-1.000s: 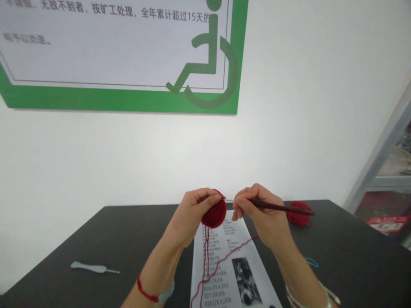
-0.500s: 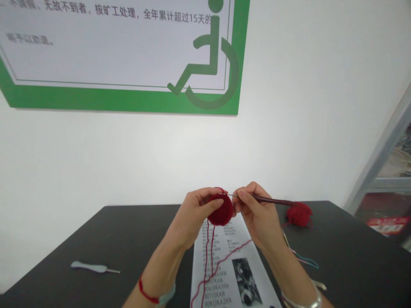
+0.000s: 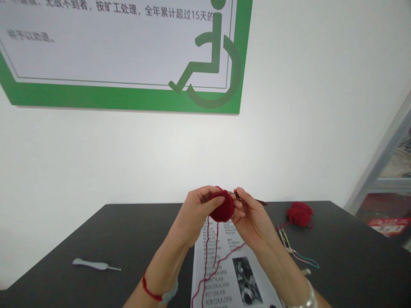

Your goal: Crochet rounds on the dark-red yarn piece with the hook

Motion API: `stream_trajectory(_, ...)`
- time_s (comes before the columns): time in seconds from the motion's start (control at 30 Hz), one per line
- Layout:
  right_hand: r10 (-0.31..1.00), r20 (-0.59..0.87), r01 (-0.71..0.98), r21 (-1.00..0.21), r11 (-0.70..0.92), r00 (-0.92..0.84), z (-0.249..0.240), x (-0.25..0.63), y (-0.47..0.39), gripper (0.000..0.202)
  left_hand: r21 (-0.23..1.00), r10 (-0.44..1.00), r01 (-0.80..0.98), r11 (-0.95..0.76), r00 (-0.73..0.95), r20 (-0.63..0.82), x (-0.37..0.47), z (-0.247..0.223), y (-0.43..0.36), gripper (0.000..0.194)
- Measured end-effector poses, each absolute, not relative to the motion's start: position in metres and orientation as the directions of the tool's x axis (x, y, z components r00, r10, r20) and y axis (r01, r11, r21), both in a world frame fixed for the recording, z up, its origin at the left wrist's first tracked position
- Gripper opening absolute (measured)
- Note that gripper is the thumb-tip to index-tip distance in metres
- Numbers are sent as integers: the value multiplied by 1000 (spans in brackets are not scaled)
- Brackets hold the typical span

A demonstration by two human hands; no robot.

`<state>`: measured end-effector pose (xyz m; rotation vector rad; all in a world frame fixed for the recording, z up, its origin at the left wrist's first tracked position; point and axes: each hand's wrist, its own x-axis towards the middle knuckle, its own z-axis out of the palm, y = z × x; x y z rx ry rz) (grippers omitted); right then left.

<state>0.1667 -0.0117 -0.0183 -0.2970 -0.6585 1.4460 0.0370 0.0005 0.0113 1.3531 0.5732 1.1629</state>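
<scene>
A round dark red crochet piece [image 3: 224, 209] is pinched in my left hand [image 3: 201, 207], with the thumb across its face and the fingers behind its top edge. My right hand [image 3: 250, 211] grips a crochet hook [image 3: 261, 202] with a dark handle; its thin metal shaft reaches the upper right edge of the piece. The hook's tip is too small to make out. Strands of red yarn [image 3: 207, 252] hang from the piece over a printed sheet [image 3: 215, 295] below.
A ball of red yarn [image 3: 300, 214] lies at the back right of the black table [image 3: 144, 226]. A white-handled crochet hook [image 3: 96, 265] lies on the left. Small metal tools [image 3: 284, 239] and a blue-and-pink cord loop [image 3: 306, 260] are beside my right forearm.
My right hand has shifted slightly and turned with the hook, whose handle now points more toward the table and looks shorter. The crochet piece has tilted a little in my left hand.
</scene>
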Motion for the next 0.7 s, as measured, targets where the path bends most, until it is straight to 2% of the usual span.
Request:
stream_trajectory(0.17, 923, 356, -702, -620, 350, 145, -13, 165, -21, 24, 931, 894, -321, -176, 344, 288, 38, 10, -1, 14)
stream_trajectory(0.27, 890, 419, -618, -655, 434, 180, -11, 166, -24, 23, 933, 903, -312, -178, 325, 281, 38, 11, -1, 19)
stream_trajectory(0.5, 801, 585, -440, -691, 574, 127, -14, 177, -18, 13, 918, 896, -272, -288, 262, 359, 37, 10, -1, 27)
stream_trajectory(0.7, 771, 636, -419, -700, 578, 2, -15, 186, -17, 12, 902, 865, -274, -333, 292, 408, 37, 11, -4, 35)
